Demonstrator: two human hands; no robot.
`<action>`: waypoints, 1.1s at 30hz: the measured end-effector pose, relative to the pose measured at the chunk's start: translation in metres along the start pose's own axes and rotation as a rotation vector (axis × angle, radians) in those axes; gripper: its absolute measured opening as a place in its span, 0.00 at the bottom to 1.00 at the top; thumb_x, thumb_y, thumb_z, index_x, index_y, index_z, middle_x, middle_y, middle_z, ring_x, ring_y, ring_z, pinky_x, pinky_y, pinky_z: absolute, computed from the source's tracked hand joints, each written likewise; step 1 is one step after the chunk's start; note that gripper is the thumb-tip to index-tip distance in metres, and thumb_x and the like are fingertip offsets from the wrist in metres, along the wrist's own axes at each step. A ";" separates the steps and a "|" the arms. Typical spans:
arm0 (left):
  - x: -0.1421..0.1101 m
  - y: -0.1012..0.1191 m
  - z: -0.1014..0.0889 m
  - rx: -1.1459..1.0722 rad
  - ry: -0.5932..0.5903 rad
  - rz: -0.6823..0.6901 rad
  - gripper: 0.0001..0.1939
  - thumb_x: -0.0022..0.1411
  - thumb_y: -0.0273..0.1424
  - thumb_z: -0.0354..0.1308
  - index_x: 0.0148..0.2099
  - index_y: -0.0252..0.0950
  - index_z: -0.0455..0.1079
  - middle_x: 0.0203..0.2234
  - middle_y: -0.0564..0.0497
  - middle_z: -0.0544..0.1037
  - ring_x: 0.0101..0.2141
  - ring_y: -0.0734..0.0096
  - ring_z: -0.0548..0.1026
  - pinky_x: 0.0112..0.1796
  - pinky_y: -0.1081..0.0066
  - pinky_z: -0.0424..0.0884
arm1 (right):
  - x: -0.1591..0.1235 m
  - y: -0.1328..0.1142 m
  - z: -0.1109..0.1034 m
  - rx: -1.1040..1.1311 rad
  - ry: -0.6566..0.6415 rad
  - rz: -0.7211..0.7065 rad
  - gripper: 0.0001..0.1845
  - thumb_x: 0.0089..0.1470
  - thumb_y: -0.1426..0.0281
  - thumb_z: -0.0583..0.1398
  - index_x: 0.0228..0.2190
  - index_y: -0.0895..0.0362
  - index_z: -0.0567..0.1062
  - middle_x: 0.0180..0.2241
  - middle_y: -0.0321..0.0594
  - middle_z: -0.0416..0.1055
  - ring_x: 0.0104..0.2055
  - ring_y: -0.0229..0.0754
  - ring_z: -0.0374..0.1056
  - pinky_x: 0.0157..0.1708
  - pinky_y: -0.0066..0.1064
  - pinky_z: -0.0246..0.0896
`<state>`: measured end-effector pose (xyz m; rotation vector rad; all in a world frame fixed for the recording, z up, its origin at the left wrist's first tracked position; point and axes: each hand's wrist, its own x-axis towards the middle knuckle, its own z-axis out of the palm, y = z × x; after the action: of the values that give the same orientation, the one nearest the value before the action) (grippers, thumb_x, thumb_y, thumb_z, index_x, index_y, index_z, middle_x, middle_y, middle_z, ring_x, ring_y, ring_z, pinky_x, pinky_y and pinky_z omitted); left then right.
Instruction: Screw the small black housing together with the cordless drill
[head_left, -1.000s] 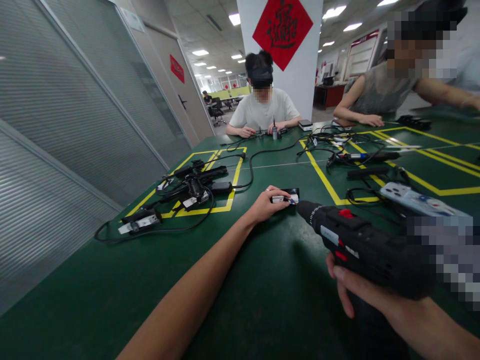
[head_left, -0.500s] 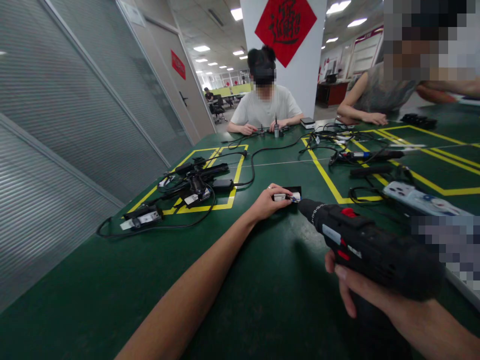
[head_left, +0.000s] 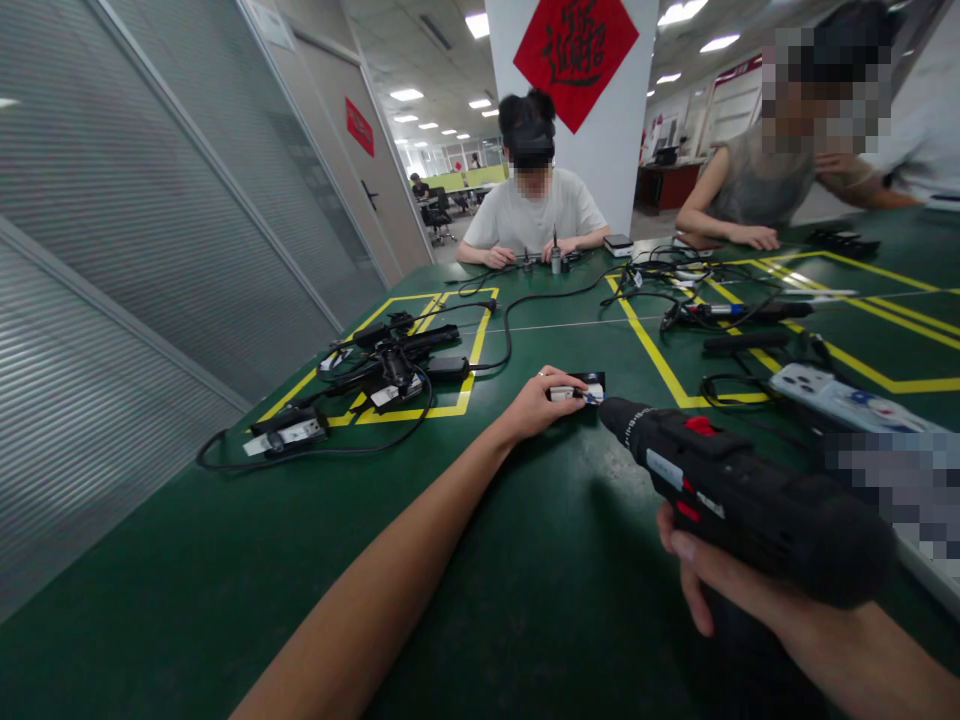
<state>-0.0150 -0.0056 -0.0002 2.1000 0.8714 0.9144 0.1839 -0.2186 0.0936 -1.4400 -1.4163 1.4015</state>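
Note:
My right hand (head_left: 720, 575) is wrapped round the handle of a black cordless drill (head_left: 742, 500) with red details. The drill's chuck points left and away, its tip close to a small black-and-white part (head_left: 596, 385) on the green table. My left hand (head_left: 538, 402) grips that part from its left side, fingers closed round its near edge. A thin blue-and-metal piece shows between my left fingertips and the chuck, too small to name. Whether the drill's tip touches the part cannot be made out.
Black devices with cables (head_left: 394, 365) lie inside yellow tape at the left. To the right are more cables, a pen-like tool (head_left: 742, 312) and a white power strip (head_left: 847, 395). A person in white (head_left: 532, 215) works opposite; another person (head_left: 757, 190) sits at the far right.
Both my hands, the drill and the part stay almost in place; the view shifts very slightly. The person at the far right has raised an arm toward their head.

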 end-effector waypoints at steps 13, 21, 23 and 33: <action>-0.001 0.000 0.000 -0.005 0.004 0.003 0.15 0.54 0.36 0.60 0.44 0.37 0.74 0.40 0.47 0.69 0.42 0.70 0.68 0.46 0.68 0.64 | 0.002 0.003 0.000 0.000 -0.013 -0.013 0.02 0.52 0.65 0.58 0.28 0.49 0.70 0.20 0.31 0.73 0.17 0.42 0.72 0.24 0.37 0.70; -0.001 0.001 0.000 -0.004 -0.002 0.001 0.15 0.54 0.35 0.61 0.45 0.37 0.74 0.40 0.47 0.69 0.42 0.70 0.68 0.47 0.68 0.64 | 0.004 0.006 -0.001 -0.043 -0.010 -0.022 0.01 0.52 0.66 0.57 0.29 0.49 0.69 0.15 0.29 0.71 0.17 0.41 0.72 0.27 0.37 0.70; 0.000 0.000 0.000 0.001 -0.001 -0.005 0.15 0.54 0.35 0.61 0.45 0.37 0.74 0.40 0.47 0.69 0.42 0.70 0.68 0.47 0.68 0.64 | 0.003 0.005 0.000 -0.046 -0.017 -0.018 0.03 0.54 0.66 0.56 0.29 0.49 0.69 0.14 0.28 0.69 0.16 0.41 0.71 0.26 0.36 0.69; 0.000 -0.001 0.000 -0.013 -0.002 0.014 0.15 0.54 0.35 0.61 0.44 0.37 0.74 0.40 0.47 0.69 0.42 0.70 0.68 0.47 0.68 0.64 | 0.002 0.004 -0.002 -0.053 -0.010 -0.034 0.04 0.53 0.63 0.57 0.30 0.49 0.69 0.16 0.29 0.70 0.19 0.43 0.72 0.27 0.40 0.70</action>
<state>-0.0152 -0.0051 -0.0007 2.0978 0.8483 0.9222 0.1866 -0.2168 0.0895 -1.4368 -1.4875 1.3615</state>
